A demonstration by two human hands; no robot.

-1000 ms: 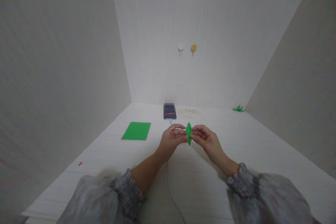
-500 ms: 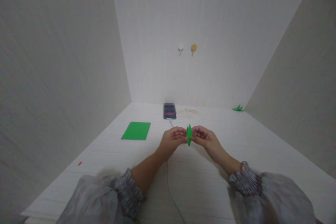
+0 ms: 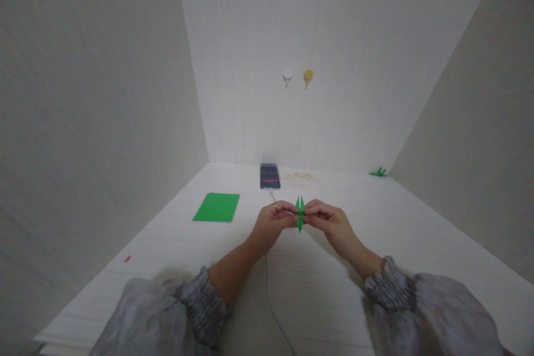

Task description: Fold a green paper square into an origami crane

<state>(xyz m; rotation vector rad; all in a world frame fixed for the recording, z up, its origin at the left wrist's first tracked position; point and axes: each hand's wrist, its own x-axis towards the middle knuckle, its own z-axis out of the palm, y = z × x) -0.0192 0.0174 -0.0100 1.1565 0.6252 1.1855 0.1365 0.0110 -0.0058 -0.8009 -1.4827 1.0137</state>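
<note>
Between my two hands, above the white table, is a small green folded paper piece (image 3: 300,223). Two narrow points stick up at its top and one point hangs down. My left hand (image 3: 273,223) pinches its left side between thumb and fingers; a ring shows on one finger. From the right, my right hand (image 3: 329,221) pinches the other side the same way. The fingertips cover the middle of the paper. Left of my hands lies a flat stack or sheet of green square paper (image 3: 217,207).
A phone (image 3: 270,177) lies near the back wall, its white cable (image 3: 271,306) running toward me under my hands. Another green folded paper figure (image 3: 379,172) sits in the back right corner. A small red scrap (image 3: 127,259) lies at left. Two hooks (image 3: 308,76) are on the wall.
The green folded piece has been pressed narrower at its middle, and its two upper points now stand apart. My right fingers have closed in on it. Both arms stay in place.
</note>
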